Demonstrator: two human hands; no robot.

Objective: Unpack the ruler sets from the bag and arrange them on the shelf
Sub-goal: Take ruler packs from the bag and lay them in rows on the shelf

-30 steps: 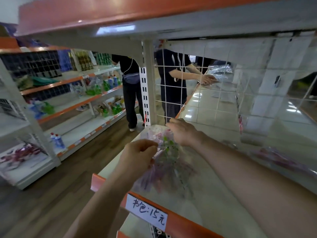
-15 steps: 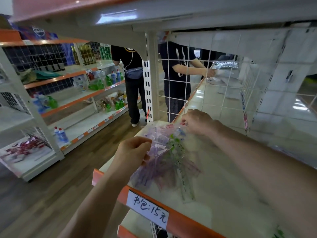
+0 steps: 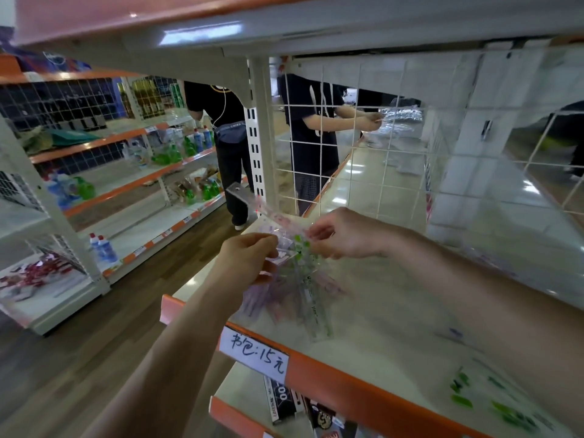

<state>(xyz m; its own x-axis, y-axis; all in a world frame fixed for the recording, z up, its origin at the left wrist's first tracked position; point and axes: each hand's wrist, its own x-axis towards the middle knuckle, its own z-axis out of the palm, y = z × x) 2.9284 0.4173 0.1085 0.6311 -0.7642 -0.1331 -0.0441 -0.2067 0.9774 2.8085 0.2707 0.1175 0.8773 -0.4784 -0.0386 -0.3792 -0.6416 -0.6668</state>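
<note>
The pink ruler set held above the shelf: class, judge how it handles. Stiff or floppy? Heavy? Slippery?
Probably stiff: the pink ruler set juts out straight, unsagging, beyond the right hand. Likely light: a pinch at one end seems to carry it. Its clear sleeve looks glossy, so perhaps slippery.

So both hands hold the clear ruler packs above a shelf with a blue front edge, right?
No: the head view shows the shelf's front edge is orange, not blue. The left hand and right hand do hold the ruler packs above it.
</note>
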